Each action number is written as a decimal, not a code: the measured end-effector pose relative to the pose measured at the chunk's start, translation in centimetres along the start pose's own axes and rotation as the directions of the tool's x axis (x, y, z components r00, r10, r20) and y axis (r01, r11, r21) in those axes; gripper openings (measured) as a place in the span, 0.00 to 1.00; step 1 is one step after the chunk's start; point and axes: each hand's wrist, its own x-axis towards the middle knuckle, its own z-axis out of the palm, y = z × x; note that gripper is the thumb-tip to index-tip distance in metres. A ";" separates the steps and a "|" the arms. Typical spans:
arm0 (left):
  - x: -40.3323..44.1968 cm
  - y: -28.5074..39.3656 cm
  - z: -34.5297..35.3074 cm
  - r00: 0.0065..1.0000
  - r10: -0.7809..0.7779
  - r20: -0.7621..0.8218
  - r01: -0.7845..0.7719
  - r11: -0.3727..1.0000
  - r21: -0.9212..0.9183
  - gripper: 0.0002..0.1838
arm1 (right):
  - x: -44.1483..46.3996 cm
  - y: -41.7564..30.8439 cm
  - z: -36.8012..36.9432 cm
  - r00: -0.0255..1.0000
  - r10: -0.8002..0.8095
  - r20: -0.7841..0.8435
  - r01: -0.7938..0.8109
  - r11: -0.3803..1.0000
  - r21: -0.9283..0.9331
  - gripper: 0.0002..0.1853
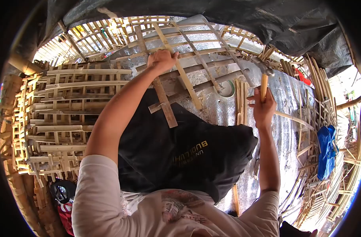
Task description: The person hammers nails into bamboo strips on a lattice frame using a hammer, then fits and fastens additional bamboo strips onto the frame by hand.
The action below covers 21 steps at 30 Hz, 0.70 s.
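A lattice of crossed bamboo slats (184, 81) leans over my lap and the silvery sheet in front of me. My left hand (162, 60) is closed over a crossing of its slats at the upper left; the fingertips are partly hidden. Held up to the right of the lattice, my right hand (263, 106) grips a hammer (264, 85) by its wooden handle, metal head upward and apart from the slats. A round tin or bowl (228, 89) sits near the lattice's right side. Black cloth (148, 146) with yellow lettering covers my lap.
Stacked bamboo lattices (81, 106) stand close on my left. Loose bamboo strips (240, 100) lie near the round tin. A blue bag (326, 152) is at the far right, among more bamboo. Black plastic sheeting (303, 31) hangs overhead. A red and black item (64, 197) lies at lower left.
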 end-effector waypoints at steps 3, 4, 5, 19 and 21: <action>-2.7 0.3 -1.7 0.998 0.058 0.039 -0.054 0.994 -0.099 0.36 | -1.9 -2.6 -4.5 0.992 0.121 -0.041 -0.116 0.988 0.098 0.11; -3.6 0.2 -1.4 0.995 0.087 0.056 -0.079 0.989 -0.121 0.36 | -2.6 -2.6 -5.6 0.993 0.105 -0.063 -0.096 0.987 0.129 0.11; -4.6 0.1 -0.9 0.993 0.093 0.069 -0.084 0.988 -0.131 0.35 | -3.3 -2.4 -6.9 0.992 0.090 -0.083 -0.077 0.985 0.158 0.12; -15.1 3.8 6.3 0.954 0.275 0.118 -0.226 0.921 -0.319 0.32 | -8.1 -3.7 -8.4 0.980 0.189 0.054 -0.195 0.972 0.128 0.15; -15.4 3.8 6.3 0.949 0.266 0.171 -0.201 0.926 -0.320 0.33 | -8.1 -4.4 -8.4 0.982 0.169 0.088 -0.179 0.976 0.127 0.15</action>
